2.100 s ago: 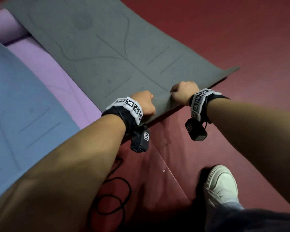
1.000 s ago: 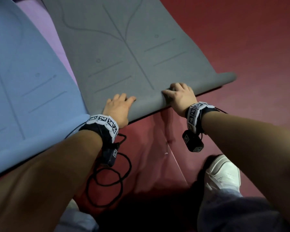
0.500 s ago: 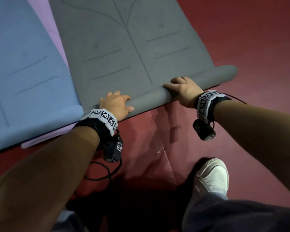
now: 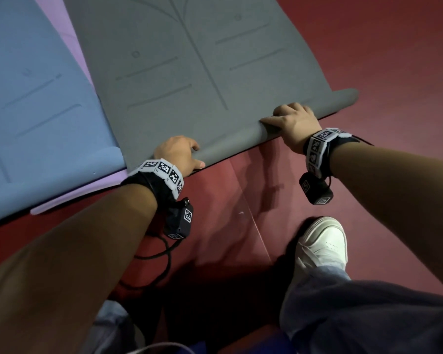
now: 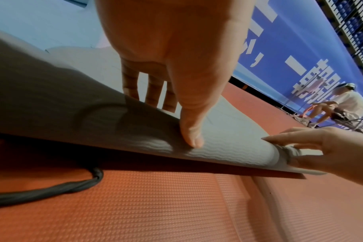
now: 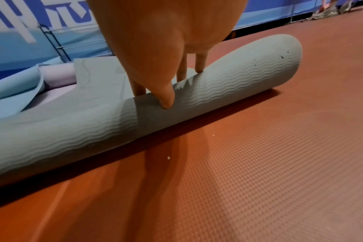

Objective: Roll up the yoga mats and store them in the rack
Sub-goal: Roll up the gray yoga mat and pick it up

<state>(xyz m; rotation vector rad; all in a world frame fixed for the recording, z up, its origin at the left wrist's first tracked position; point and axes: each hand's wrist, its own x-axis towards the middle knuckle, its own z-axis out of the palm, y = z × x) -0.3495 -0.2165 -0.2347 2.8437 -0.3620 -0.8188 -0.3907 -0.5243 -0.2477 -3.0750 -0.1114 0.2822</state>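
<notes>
While both hands pressed down, left hand [image 4: 175, 153] and right hand [image 4: 296, 123] curled fingers over the gray mat's [image 4: 202, 60] rolled edge, which crossed mid-frame, flat mat stretching beyond toward the top.

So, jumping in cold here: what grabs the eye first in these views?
Both hands on the grey mat: its near edge is curled into a thin roll, left hand and right hand gripping it. A blue mat lies flat to its left on the red floor.
</notes>
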